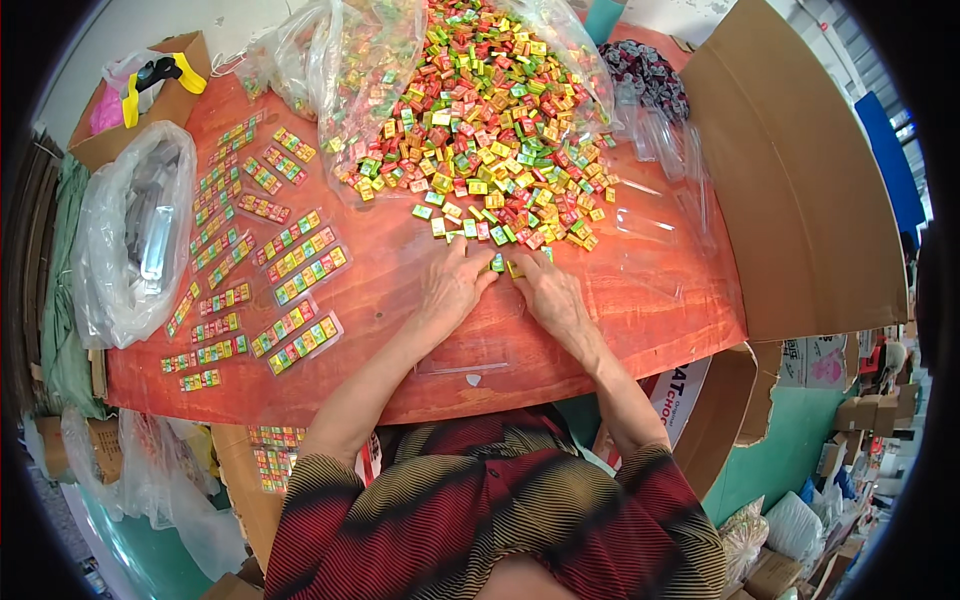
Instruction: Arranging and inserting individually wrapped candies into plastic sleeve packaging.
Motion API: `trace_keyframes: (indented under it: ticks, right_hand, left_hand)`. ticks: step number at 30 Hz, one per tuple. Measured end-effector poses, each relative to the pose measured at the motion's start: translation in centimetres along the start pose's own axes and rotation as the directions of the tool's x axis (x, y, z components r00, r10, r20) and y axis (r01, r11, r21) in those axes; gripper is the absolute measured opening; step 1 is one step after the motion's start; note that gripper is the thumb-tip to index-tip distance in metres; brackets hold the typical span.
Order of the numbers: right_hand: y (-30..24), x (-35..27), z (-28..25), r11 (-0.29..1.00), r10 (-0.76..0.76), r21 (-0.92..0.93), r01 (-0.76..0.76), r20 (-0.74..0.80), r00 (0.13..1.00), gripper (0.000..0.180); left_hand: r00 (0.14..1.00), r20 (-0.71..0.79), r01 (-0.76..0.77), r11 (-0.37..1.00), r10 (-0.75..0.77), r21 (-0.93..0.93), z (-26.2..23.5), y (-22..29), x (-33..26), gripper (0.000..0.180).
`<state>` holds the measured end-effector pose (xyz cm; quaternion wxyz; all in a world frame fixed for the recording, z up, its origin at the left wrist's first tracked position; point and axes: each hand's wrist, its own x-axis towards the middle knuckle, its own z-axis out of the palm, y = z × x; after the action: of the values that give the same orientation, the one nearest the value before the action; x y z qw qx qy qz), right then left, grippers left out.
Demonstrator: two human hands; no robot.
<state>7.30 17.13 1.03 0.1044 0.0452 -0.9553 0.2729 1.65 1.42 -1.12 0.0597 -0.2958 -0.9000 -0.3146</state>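
A large heap of small red, yellow and green boxes [500,120] covers the far middle of the table. At its near edge, my left hand [452,285] is open, palm down, fingers apart and fingertips against a loose row of boxes [468,231]. Close beside it, my right hand [556,302] is closed, with a small yellow-green box [515,269] at its thumb and fingertips. Another small green box [497,263] lies between the two hands. Nearer my body, a clear plastic tray [490,369] rests on the tabletop.
Filled clear strips of boxes [310,280] are laid out on the red table [390,330] at left. A bag of clear trays [135,240] and a carton [185,60] stand beyond. Empty clear trays [660,145] and a tall cardboard sheet [800,190] are at right.
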Motion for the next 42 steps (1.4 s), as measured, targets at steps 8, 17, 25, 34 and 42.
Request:
trace_keyframes:
  ticks: [8, 17, 25, 34, 42]
  right_hand:
    - [1.5, 2.3, -0.2, 0.953, 0.17, -0.219, -0.21, -0.189, 0.967, 0.015]
    - [1.1, 0.1, -0.9, 0.965, -0.035, -0.262, 0.027, -0.026, 0.999, 0.014]
    - [0.1, 0.2, -0.5, 0.993, -0.093, -0.073, 0.09, -0.038, 0.995, 0.014]
    - [2.9, 0.5, -1.0, 0.994, -0.005, -0.108, -0.004, -0.083, 0.997, 0.021]
    - [2.1, 1.3, -1.3, 0.964, 0.115, -0.226, -0.141, -0.126, 0.985, 0.021]
  left_hand:
    - [1.0, 0.027, -0.004, 0.999, 0.006, -0.046, -0.3, 0.4, 0.2, 0.024]
    - [0.999, 0.026, -0.031, 0.999, 0.032, -0.04, -0.8, -0.4, -0.5, 0.025]
    - [0.999, 0.018, -0.03, 0.999, 0.031, -0.032, -1.1, -0.2, -0.7, 0.026]
    - [0.999, -0.003, -0.035, 0.999, 0.035, -0.026, -0.8, -0.4, -0.7, 0.025]
    - [0.999, -0.028, -0.045, 0.999, 0.044, -0.025, -0.5, -0.6, -0.9, 0.024]
